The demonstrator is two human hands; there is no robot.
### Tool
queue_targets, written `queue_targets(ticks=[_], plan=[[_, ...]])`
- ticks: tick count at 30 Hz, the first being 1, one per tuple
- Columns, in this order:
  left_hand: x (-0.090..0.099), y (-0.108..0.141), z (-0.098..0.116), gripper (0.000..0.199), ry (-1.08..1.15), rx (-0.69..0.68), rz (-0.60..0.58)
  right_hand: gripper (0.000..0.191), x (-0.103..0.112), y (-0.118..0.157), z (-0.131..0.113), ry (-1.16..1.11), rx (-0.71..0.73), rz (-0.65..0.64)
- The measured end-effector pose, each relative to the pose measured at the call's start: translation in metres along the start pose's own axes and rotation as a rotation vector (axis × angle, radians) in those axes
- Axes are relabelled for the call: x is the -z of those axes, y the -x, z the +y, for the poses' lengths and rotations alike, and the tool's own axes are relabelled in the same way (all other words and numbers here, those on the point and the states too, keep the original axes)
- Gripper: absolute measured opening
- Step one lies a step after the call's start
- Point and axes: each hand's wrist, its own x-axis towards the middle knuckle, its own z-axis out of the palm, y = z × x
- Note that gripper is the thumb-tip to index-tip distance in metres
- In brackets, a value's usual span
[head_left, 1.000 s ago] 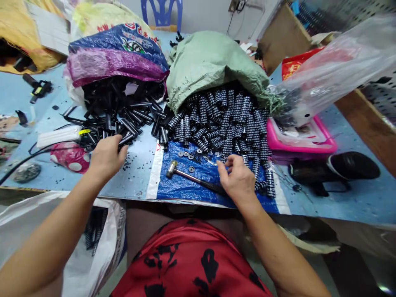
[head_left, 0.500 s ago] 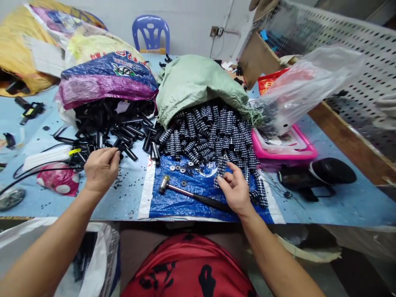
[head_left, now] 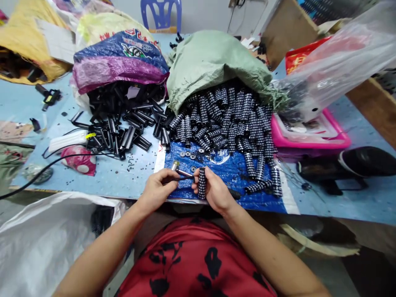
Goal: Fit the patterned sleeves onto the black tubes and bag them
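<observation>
My left hand (head_left: pixel 158 187) is closed around a slim black part (head_left: pixel 182 178), which points right. Gripped upright in my right hand (head_left: pixel 218 190) is a black cylinder covered in small white marks (head_left: pixel 202 183). The two pieces are close together above the table's front edge; whether they touch I cannot tell. Behind my hands a hammer (head_left: pixel 175 166) lies on a blue printed sack (head_left: pixel 219 159), its handle partly hidden. Several small round washers (head_left: pixel 187 154) are scattered beyond it. Many similar patterned cylinders (head_left: pixel 229 119) spill from a pale green sack (head_left: pixel 216 53).
Loose black parts (head_left: pixel 126 138) spill from a purple-and-blue bag (head_left: pixel 120 70) at left. A pink tray (head_left: pixel 312 143) and a dark flask-like container (head_left: pixel 321 167) stand at right. A black cable (head_left: pixel 55 165) crosses the left edge. Below hangs an open white sack (head_left: pixel 58 231).
My left hand has moved right from the black parts with one in it. My right hand has drawn a patterned cylinder from the pile toward me. The view has tilted down.
</observation>
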Motion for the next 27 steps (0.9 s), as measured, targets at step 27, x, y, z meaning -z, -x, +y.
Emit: queue_targets(ticks=[27], plan=[[-0.016, 0.002, 0.009, 0.022, 0.573, 0.093, 0.168, 0.054, 0.002, 0.011, 0.006, 0.013, -0.023, -0.124]])
